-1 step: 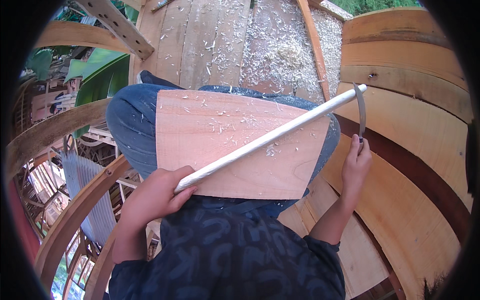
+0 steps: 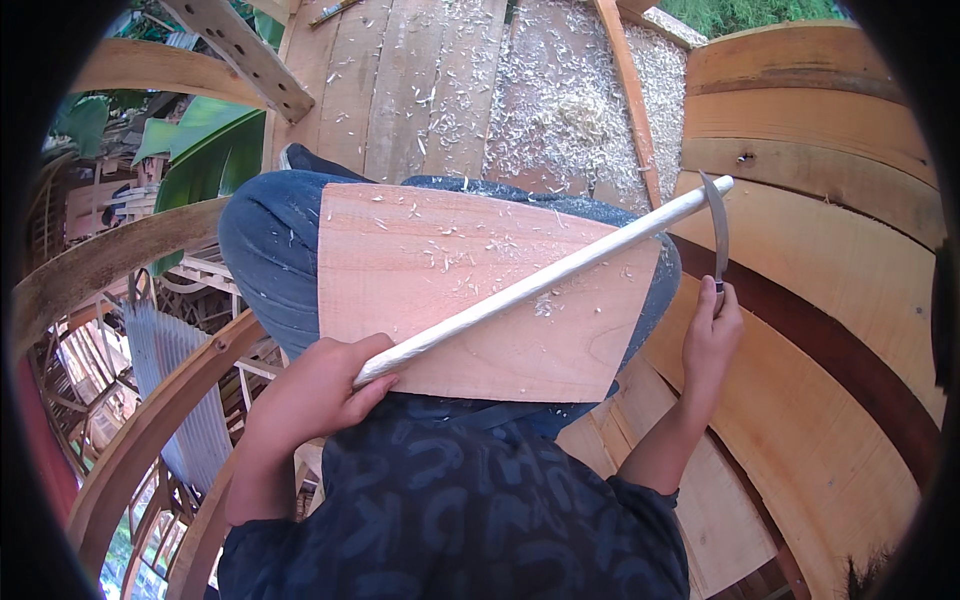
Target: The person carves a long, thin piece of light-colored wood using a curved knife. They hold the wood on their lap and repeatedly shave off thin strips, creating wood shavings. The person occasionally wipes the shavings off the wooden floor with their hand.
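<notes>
My left hand (image 2: 322,392) is closed around the near end of a long, pale, whittled wooden stick (image 2: 530,286). From there the stick runs up to the right, across a flat wooden board (image 2: 405,280) lying over my lap. Gripped by its handle in my right hand (image 2: 713,325) is a sickle-shaped curved knife (image 2: 721,238). The blade crosses the stick close to its far end and appears to touch it. Small wood shavings are scattered over the board.
Ahead, a plank floor (image 2: 400,110) carries a heap of pale shavings (image 2: 580,115), with a narrow wooden batten (image 2: 632,100) beside it. Curved plank walling (image 2: 800,235) rises on the right. Bent timber ribs (image 2: 150,430) and a corrugated sheet (image 2: 180,385) stand at the left.
The knife blade has shifted very slightly along the stick, away from its far tip. The whole view has moved a little; both grips stay the same.
</notes>
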Tool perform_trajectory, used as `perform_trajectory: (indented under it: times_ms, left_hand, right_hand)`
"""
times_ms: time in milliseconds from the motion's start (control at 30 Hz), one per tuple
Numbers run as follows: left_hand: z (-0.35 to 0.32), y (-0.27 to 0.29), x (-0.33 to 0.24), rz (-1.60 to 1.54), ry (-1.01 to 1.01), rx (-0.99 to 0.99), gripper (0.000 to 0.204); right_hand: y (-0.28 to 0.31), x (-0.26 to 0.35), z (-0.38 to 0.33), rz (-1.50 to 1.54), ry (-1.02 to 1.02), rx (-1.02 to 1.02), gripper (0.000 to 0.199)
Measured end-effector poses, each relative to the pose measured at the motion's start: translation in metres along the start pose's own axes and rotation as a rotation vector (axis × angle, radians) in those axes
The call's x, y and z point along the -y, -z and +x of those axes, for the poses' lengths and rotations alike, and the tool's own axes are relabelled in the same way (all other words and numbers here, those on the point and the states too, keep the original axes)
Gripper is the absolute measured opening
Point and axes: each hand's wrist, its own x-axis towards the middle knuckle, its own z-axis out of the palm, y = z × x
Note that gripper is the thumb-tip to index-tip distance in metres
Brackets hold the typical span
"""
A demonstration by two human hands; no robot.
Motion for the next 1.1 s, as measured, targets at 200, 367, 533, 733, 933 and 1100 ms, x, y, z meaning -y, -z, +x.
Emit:
perform_trajectory:
  times_ms: [200, 367, 533, 733, 933, 1100]
  left_hand:
    - [-0.013, -0.003, -0.010, 0.237, 0.019, -0.100, 0.020]
    - [-0.031, 0.001, -0.006, 0.557, -0.026, -0.090, 0.025]
    - [-0.022, 0.019, -0.007, 0.683, -0.055, 0.005, 0.039]
    - [-0.002, 0.055, -0.022, 0.636, -0.112, -0.087, 0.045]
    - [0.140, 0.154, -0.006, 0.446, -0.235, -0.448, 0.063]
    - [0.281, 0.166, 0.049, 0.891, 0.093, -0.388, 0.105]
  right_hand:
    - [-0.012, 0.036, -0.039, 0.178, 0.131, 0.154, 0.026]
    - [-0.012, 0.049, -0.047, 0.221, 0.203, 0.319, 0.024]
    - [-0.015, 0.049, -0.050, 0.277, 0.256, 0.558, 0.025]
    - [-0.027, 0.021, -0.054, 0.331, 0.186, 0.739, 0.027]
    - [-0.025, 0.019, -0.044, 0.484, -0.016, 0.818, 0.018]
    - [-0.017, 0.022, -0.034, 0.489, -0.255, 0.897, 0.014]
